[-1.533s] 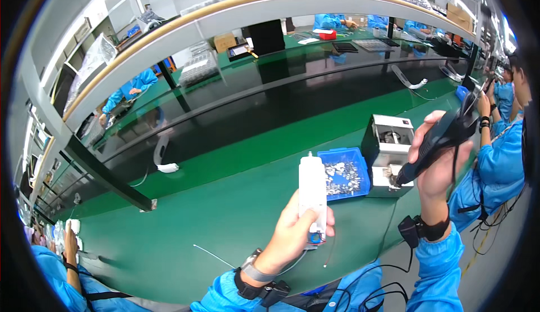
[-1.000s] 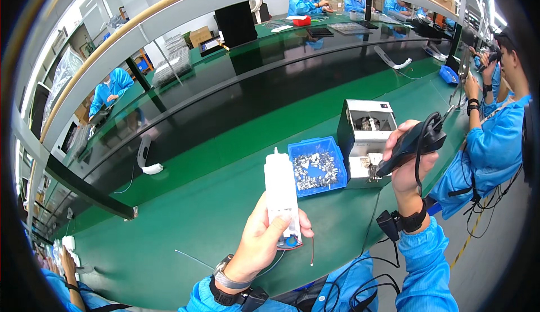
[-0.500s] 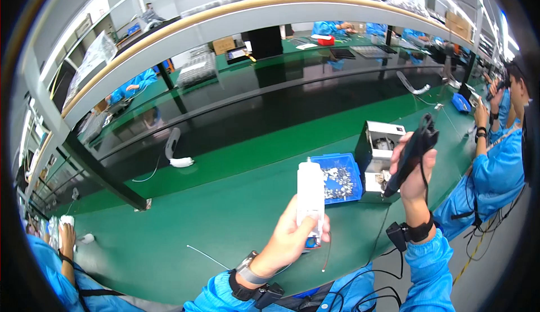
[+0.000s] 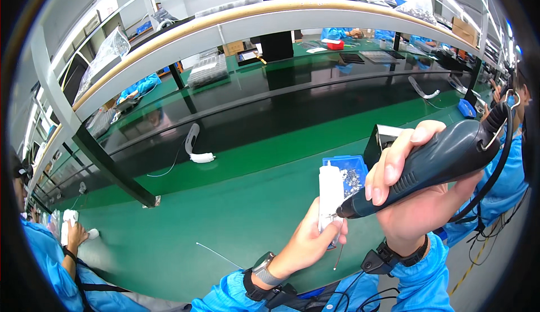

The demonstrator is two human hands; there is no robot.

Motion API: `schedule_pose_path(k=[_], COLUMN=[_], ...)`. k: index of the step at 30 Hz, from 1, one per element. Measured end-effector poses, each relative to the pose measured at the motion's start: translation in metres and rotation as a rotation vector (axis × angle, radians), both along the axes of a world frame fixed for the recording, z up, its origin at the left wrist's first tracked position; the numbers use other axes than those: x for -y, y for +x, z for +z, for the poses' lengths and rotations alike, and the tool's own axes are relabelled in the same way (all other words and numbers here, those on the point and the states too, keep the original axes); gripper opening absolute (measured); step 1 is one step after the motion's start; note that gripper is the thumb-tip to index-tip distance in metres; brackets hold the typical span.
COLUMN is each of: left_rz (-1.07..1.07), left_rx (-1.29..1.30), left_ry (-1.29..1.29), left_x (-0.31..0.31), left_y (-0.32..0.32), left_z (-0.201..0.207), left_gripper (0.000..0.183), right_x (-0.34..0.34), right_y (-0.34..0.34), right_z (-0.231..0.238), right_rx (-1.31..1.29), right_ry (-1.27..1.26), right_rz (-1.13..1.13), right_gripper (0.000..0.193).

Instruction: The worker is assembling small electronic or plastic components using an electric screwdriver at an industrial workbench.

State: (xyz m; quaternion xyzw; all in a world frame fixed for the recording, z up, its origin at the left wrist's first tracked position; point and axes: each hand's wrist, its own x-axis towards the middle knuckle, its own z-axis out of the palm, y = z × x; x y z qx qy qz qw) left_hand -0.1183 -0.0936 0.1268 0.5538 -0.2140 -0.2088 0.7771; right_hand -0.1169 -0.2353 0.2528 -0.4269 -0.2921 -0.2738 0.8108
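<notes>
My left hand [image 4: 304, 243] is closed around the lower end of a long white plastic housing [image 4: 331, 191], held upright above the green bench. A thin wire hangs from below it. My right hand [image 4: 413, 216] grips a black electric screwdriver [image 4: 444, 157], its cord looping down from the rear end. The tool slants down to the left, and its tip meets or nearly meets the housing's face by my left thumb; exact contact cannot be made out. Just behind the housing sits a blue tray [image 4: 344, 159] of small metal screws, partly covered by the housing and my right hand.
A black and silver box [image 4: 382, 140] stands behind my right hand, mostly hidden. On the bench [image 4: 169, 227] lies a thin white cable [image 4: 216, 254]. A curved white part [image 4: 194, 143] rests farther back. Co-workers in blue sit on both sides, and a metal shelf frame [image 4: 112, 165] rises at left.
My right hand has brought the screwdriver left and down from beside the box to the white housing, tilting it flatter. The whole view has shifted slightly.
</notes>
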Motion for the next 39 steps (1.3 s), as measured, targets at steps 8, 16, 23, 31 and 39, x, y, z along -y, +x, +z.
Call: schedule_pose_path(k=[8,16,23,31,39], left_rz=[-0.017,0.012,0.039,0.025,-0.031], left_rx=[-0.007,0.009,0.028,-0.027,-0.074], left_ry=[-0.038,-0.069,-0.063,-0.082,-0.137], left_x=[-0.004,-0.005,-0.003,-0.009,-0.010], left_y=[0.000,0.002,0.005,0.000,0.004], left_z=[-0.001,-0.008,-0.010,-0.008,-0.004], left_gripper=[0.050,0.039,0.041,0.049,0.040], right_x=[-0.005,-0.013,-0.020,-0.024,-0.006], right_y=[0.001,-0.003,0.004,0.005,0.019], right_z=[-0.008,-0.015,-0.013,-0.007,-0.003], right_rx=[-0.007,0.009,0.015,-0.055,-0.082], right_ry=[0.009,-0.004,-0.052,-0.122,-0.193], right_rz=[-0.001,-0.010,0.073,0.232,0.183], right_gripper=[0.074,0.075,0.077,0.079,0.079])
